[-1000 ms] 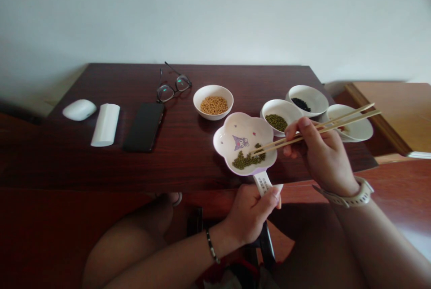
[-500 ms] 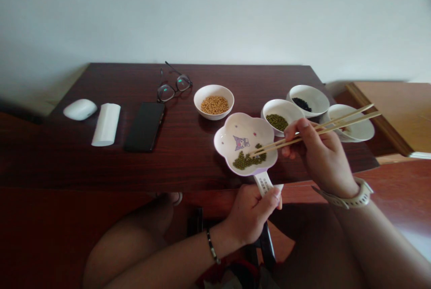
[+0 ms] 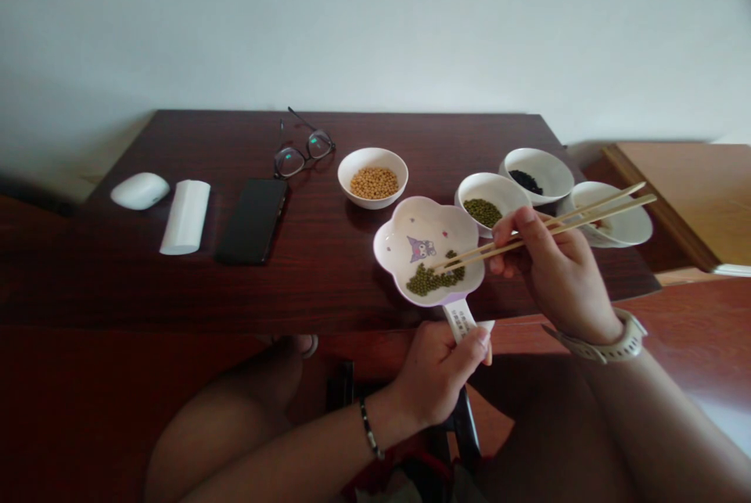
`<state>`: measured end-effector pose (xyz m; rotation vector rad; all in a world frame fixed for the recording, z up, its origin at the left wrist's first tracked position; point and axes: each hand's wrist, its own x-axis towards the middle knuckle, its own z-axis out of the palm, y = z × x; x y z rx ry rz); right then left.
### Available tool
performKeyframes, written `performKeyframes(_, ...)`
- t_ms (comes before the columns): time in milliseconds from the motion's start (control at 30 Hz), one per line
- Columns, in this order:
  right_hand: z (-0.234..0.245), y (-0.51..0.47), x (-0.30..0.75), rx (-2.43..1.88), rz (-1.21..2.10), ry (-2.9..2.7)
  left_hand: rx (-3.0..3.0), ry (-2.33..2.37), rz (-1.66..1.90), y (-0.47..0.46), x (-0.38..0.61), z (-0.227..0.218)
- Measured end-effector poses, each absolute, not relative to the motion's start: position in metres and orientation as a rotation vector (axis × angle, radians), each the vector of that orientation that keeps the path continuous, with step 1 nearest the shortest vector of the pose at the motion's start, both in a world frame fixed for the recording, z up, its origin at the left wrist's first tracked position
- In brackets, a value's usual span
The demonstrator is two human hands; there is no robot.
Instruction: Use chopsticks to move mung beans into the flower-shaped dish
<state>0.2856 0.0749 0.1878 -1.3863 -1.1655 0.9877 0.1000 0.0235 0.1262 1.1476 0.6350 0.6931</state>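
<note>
My left hand [image 3: 443,370] grips the labelled handle of a flower-shaped dish [image 3: 396,241], white with a purple rim and a cartoon figure. Green mung beans [image 3: 425,281] lie in its near part. With my right hand [image 3: 555,268] I hold a pair of wooden chopsticks [image 3: 578,217], their tips down among the beans. Whether a bean is pinched between the tips, I cannot tell. Just behind my right fingers stands a white bowl [image 3: 501,188] of mung beans. Farther back is a bowl [image 3: 555,172] with black beans; another bowl [image 3: 630,229] at the right is partly behind the chopsticks.
A bowl [image 3: 374,204] of yellow soybeans stands mid-table. To its left lie eyeglasses [image 3: 303,155], a black phone [image 3: 252,220], a white case [image 3: 185,217] and a white rounded object [image 3: 139,191]. The dark wooden table [image 3: 328,284] meets a wall behind; a lighter wooden surface [image 3: 692,182] is at right.
My right hand and the chopsticks' rear ends have shifted slightly left and down. The tips stay among the mung beans. My left hand and the dish are almost still.
</note>
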Motion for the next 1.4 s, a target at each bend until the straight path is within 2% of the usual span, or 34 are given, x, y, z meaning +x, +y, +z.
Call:
performKeyframes(667,0.186,0.077,0.292,-1.305,0.933,-1.004,1.14,0.631,0.695,0.022,0.1,0.125)
performKeyframes(833,0.194,0.086,0.315,-1.203,0.831,-0.843,1.142,0.636,0.647,0.021,0.098,0.125)
performKeyframes(1100,0.187,0.099,0.353,-1.185,0.401,-0.789,1.108,0.636,0.63,0.018,0.096,0.125)
performKeyframes(1267,0.188,0.095,0.342,-1.184,0.47,-0.795,1.095,0.597,0.639,0.017,0.096,0.125)
performKeyframes(1400,0.194,0.083,0.325,-1.248,0.73,-0.888,1.094,0.597,0.635,0.014,0.095,0.124)
